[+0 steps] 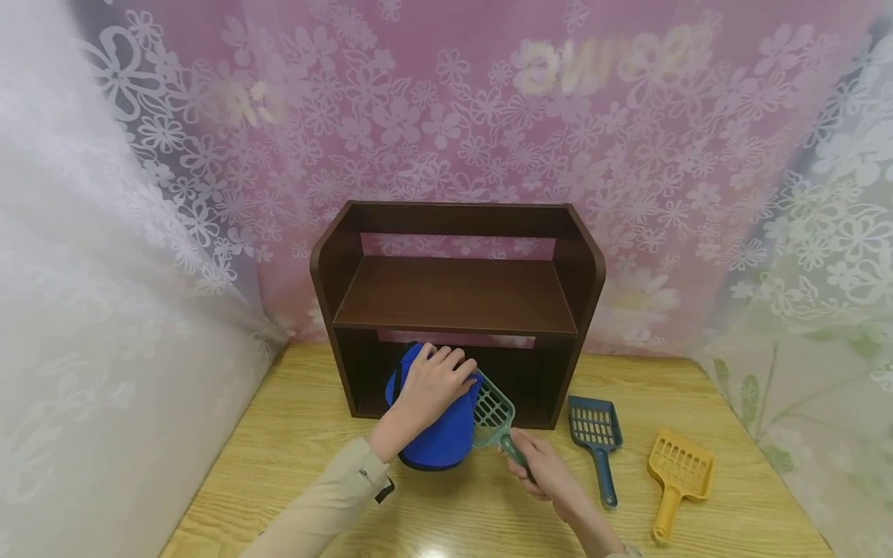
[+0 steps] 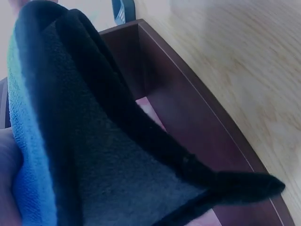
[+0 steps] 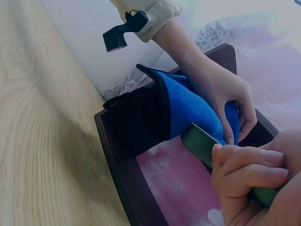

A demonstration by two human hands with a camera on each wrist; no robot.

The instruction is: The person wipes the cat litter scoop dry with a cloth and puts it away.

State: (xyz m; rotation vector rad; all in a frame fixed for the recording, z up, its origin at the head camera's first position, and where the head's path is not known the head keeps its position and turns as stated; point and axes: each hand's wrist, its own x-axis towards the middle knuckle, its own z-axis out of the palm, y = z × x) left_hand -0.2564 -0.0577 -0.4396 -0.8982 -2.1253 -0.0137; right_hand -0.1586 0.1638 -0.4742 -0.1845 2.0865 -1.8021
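Observation:
My left hand point(image 1: 432, 384) grips a blue cloth item point(image 1: 443, 439) with black trim, in front of the lower shelf opening. In the left wrist view the blue cloth point(image 2: 28, 165) shows a dark grey lining and a black pointed end. My right hand point(image 1: 543, 469) holds a green slotted litter scoop point(image 1: 512, 446) by its handle. The scoop's slotted head reaches up and left, its left edge passing behind the blue cloth in the head view. In the right wrist view, fingers wrap the green handle point(image 3: 200, 142), close beside the cloth and the left hand.
A dark brown two-tier shelf point(image 1: 456, 294) stands at the back of the wooden table point(image 1: 279, 465). To the right lie a dark blue litter scoop point(image 1: 604, 473) and a yellow one point(image 1: 668, 511). Flower-patterned curtains point(image 1: 446, 132) surround the table's back and sides.

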